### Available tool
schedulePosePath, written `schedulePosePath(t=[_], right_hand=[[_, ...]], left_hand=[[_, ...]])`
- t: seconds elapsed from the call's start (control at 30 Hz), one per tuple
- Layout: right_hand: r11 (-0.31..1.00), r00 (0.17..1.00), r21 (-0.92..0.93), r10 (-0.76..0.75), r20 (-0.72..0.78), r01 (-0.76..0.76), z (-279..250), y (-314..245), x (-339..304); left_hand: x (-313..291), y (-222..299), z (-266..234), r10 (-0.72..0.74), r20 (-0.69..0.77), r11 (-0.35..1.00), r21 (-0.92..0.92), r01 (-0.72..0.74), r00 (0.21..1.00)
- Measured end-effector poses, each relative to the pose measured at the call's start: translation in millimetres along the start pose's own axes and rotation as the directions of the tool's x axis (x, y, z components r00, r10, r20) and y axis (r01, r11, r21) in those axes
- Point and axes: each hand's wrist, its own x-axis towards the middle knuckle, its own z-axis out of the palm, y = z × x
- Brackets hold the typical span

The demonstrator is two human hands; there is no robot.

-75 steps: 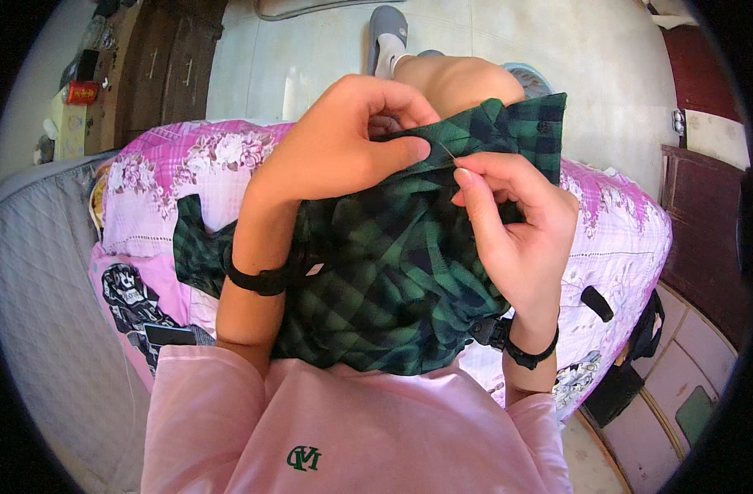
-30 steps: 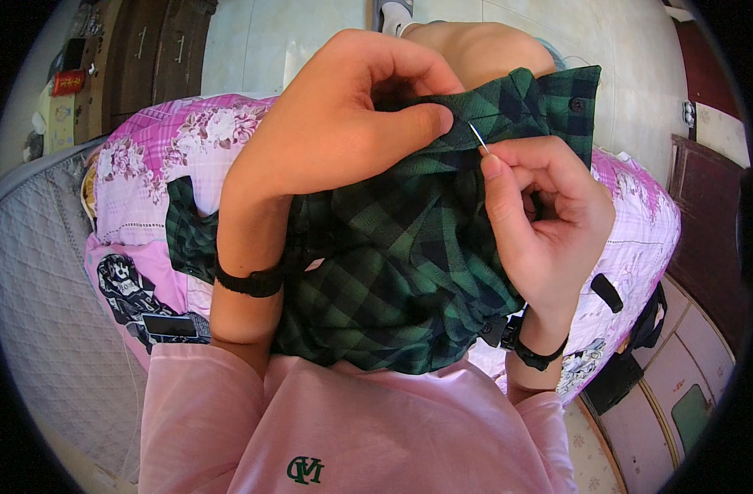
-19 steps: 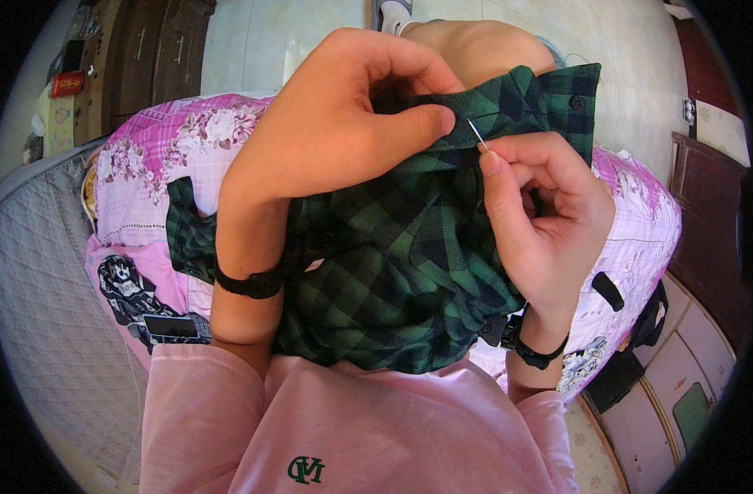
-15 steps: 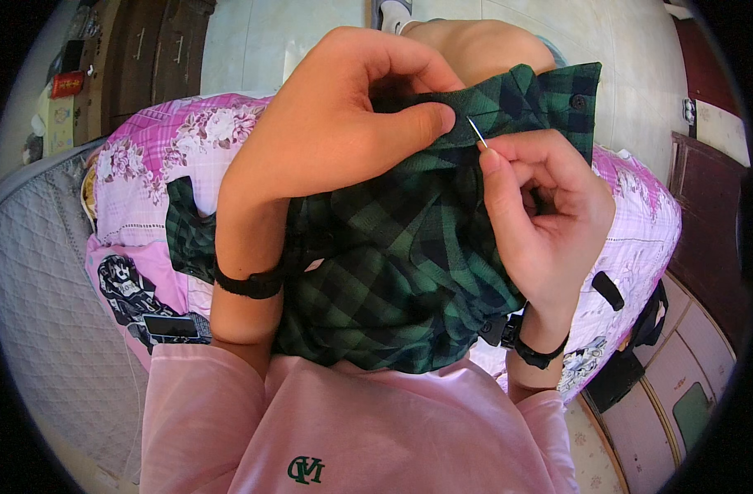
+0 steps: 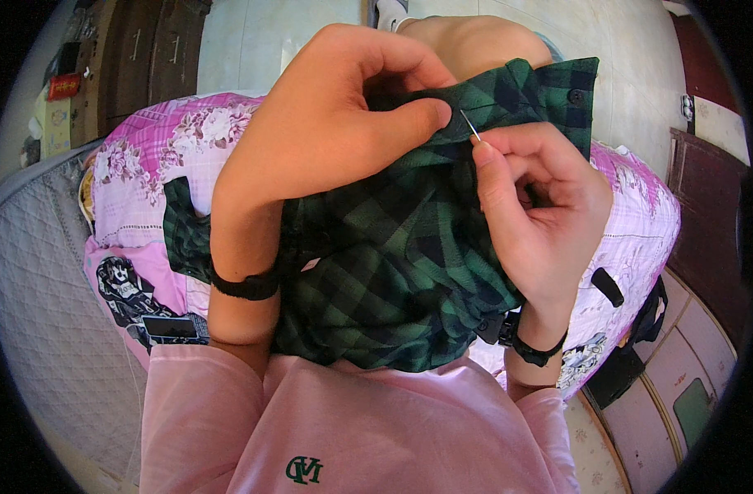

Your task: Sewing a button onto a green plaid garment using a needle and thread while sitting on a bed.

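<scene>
Fabric quilted in grey diamonds (image 5: pixel 55 313) slopes down the far left, near a flat black phone with a pale rim (image 5: pixel 171 328). The left hand's (image 5: pixel 335 115) thumb and fingers clamp a fold of the soft, crumpled, green-and-navy checked garment (image 5: pixel 393 255) heaped over the person's lap. Just beside that thumb points a thin, straight silver needle (image 5: pixel 470 125), pinched between the right hand's (image 5: pixel 545 206) thumb and forefinger; whether its tip touches the weave, I can't tell. Rightward come a round dark button (image 5: pixel 576 96) and a pink-and-white floral bedspread (image 5: pixel 636 235).
</scene>
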Motion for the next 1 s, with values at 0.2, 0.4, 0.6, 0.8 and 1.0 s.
schedulePosePath(t=[0.2, 0.4, 0.6, 0.8, 1.0], right_hand=[[1.000, 1.000, -0.016, -0.009, 0.008, 0.009, -1, 2, 0], [0.999, 0.999, -0.003, 0.034, 0.015, -0.034, 0, 0, 2], [0.993, 0.993, -0.071, 0.097, 0.074, -0.092, -4, -3, 1], [0.997, 0.996, -0.023, 0.077, 0.036, -0.076, 0, 1, 4], [0.995, 0.994, -0.004, 0.097, 0.051, -0.097, 0, -2, 7]], left_hand=[[-2, 5, 0, -0.009, -0.010, 0.999, 0.042, 0.010, 1.000], [-2, 8, 1, 0.042, -0.030, 0.987, 0.154, -0.037, 0.999], [-5, 8, 4, 0.088, -0.062, 0.980, 0.183, -0.075, 0.994], [-7, 12, 7, 0.135, -0.088, 0.953, 0.283, -0.105, 0.987], [-9, 15, 11, 0.232, -0.122, 0.904, 0.393, -0.168, 0.965]])
